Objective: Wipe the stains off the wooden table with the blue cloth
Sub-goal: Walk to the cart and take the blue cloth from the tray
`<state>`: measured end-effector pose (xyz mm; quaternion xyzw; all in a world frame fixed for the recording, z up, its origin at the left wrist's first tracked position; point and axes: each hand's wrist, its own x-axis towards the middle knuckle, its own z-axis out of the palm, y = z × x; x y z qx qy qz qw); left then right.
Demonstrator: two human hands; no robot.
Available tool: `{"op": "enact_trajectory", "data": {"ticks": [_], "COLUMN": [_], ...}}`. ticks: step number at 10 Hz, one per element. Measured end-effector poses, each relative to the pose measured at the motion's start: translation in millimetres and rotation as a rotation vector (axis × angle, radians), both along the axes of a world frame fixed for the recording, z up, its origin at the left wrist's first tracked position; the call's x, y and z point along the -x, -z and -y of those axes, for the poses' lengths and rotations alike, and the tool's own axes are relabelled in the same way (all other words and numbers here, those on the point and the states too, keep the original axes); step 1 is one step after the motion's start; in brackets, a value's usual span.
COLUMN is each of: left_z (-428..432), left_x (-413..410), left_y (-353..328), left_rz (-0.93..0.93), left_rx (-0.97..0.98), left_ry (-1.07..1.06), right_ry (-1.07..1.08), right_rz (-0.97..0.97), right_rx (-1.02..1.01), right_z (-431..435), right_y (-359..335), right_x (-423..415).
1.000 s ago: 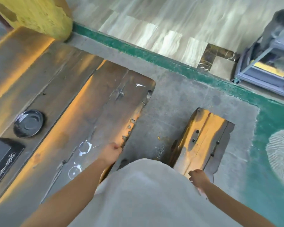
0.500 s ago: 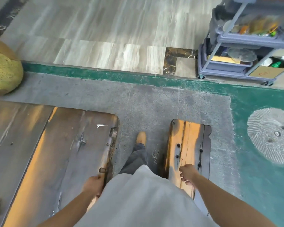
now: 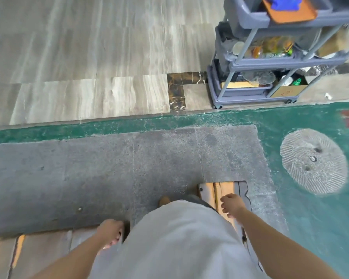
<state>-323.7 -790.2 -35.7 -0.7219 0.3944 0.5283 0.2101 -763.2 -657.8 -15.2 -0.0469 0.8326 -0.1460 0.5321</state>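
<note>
Only the near corner of the wooden table (image 3: 48, 250) shows, at the bottom left, and no stains are in view. My left hand (image 3: 110, 232) rests at that corner, fingers loosely bent, holding nothing. My right hand (image 3: 231, 205) hovers over the end of a wooden bench (image 3: 209, 191), fingers relaxed and empty. The blue cloth (image 3: 282, 4) lies on an orange tray (image 3: 290, 15) on the top shelf of a grey cart (image 3: 250, 63) at the far right.
My grey shirt and one shoe (image 3: 164, 200) fill the gap between table and bench. Grey concrete floor (image 3: 109, 168) stretches ahead, edged by a green painted band (image 3: 129, 125) and pale tiles. A round ribbed floor mark (image 3: 312, 160) lies to the right.
The view has swung right and up from the table toward the cart. The stains, black dish and black box have left the view. Both hands stayed near table edge and bench.
</note>
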Motion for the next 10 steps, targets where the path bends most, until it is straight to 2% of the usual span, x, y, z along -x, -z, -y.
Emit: {"op": "enact_trajectory", "data": {"ticks": [1, 2, 3, 4, 5, 6, 7, 10], "left_z": [80, 145, 203, 250, 293, 331, 360, 440], "left_x": [88, 179, 254, 308, 355, 385, 395, 433], "left_y": [-40, -56, -53, -49, -50, -53, -55, -31], "left_rz": [-0.065, -0.208, -0.259, -0.243, -0.206, -0.156, -0.113, 0.024], "left_rx": [0.120, 0.154, 0.182, 0.196, 0.198, 0.200, 0.195, 0.139], "left_ry": [0.123, 0.160, 0.282, 0.377, 0.476, 0.486, 0.469, 0.373], "right_ry": [0.102, 0.217, 0.251, 0.350, 0.323, 0.424, 0.358, 0.282], "right_rz": [-0.004, 0.012, 0.003, 0.054, 0.102, 0.115, 0.101, 0.102], "right_rx": [-0.073, -0.153, -0.289, -0.295, -0.313, -0.200, -0.178, 0.133], "right_z": [-7, -18, -18, -3, 15, 54, 148, 327], "right_y": [4, 8, 22, 24, 33, 39, -14, -32], "right_x": [20, 37, 56, 83, 109, 147, 198, 337]}}
